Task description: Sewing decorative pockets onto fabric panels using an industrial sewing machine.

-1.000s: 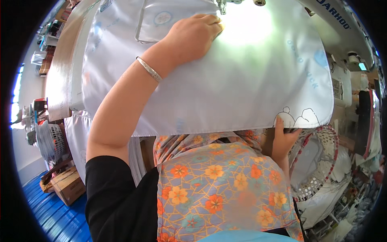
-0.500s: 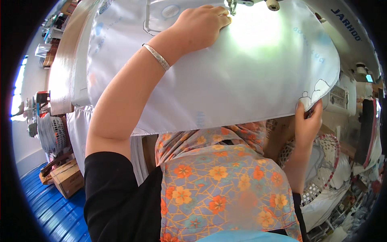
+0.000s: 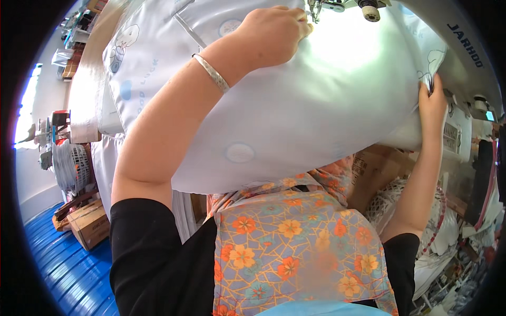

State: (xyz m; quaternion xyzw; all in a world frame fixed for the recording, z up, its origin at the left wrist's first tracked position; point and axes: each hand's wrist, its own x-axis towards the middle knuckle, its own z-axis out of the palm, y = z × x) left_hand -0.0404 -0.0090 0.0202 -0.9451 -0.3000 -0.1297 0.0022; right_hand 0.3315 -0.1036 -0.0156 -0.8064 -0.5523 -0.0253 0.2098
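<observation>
A large sheet of glossy white fabric (image 3: 295,116) with pale blue prints spreads over the sewing machine bed, its near part hanging over my lap. My left hand (image 3: 274,37) rests on it with curled, closed fingers, the fingertips pinching the cloth just left of the machine's presser foot (image 3: 315,11). What lies under those fingertips is hidden. At the right, my right hand (image 3: 433,102) grips the bunched fabric edge between thumb and fingers, beside the machine's body. A bright lamp glow whitens the cloth right of the needle.
The sewing machine arm (image 3: 464,58) curves along the upper right. Below it stand a cardboard box (image 3: 382,166) and a basket with a red-beaded rim (image 3: 436,226) full of white material. A carton (image 3: 89,224) sits on the blue floor (image 3: 71,279) at left, near a white plastic basket (image 3: 80,163).
My right hand has moved up and to the right, drawing the fabric edge with it. The cloth has turned and its near edge sags lower. My left hand has shifted slightly right.
</observation>
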